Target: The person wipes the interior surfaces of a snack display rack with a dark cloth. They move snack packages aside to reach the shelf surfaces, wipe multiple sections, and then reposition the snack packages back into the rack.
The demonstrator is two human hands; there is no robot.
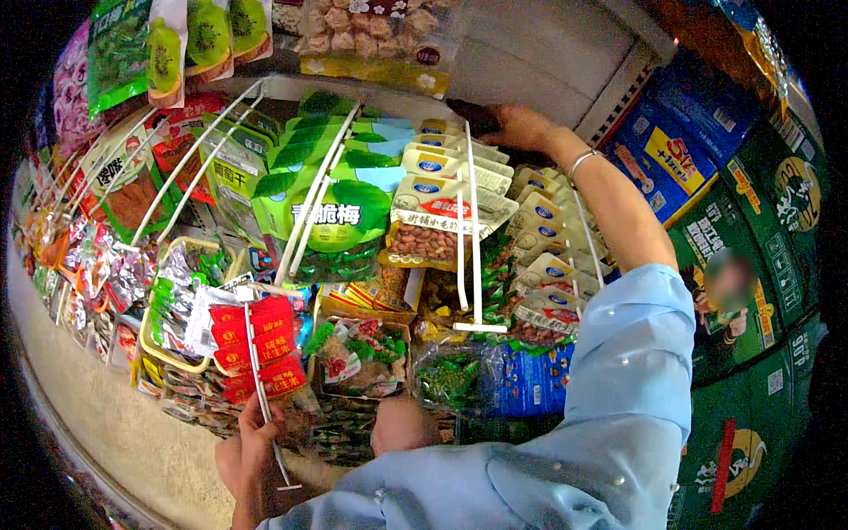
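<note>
My left hand (pixel 255 430), low in front of me, grips a white metal display hook (pixel 275 454). Several red snack packets (pixel 257 344) hang along that hook, just above my fingers. My right arm stretches across to the back of the rack, where my right hand (pixel 520 126) is by the rear end of another white hook (pixel 472 218). Its fingers are in dark shadow, so I cannot tell what they touch. Bags of peanuts (pixel 424 242) hang below that hand, with more peanut bags (pixel 546 285) to their right. Green plum bags (pixel 331 212) hang to their left.
Open boxes of small snacks (pixel 361 358) and a yellow-rimmed basket (pixel 149 331) stand under the hooks. Blue cartons (pixel 676 142) and green cartons (pixel 735 411) are stacked at the right. Kiwi snack bags (pixel 209 33) hang at the upper left. My knee (pixel 405 424) is close to the boxes.
</note>
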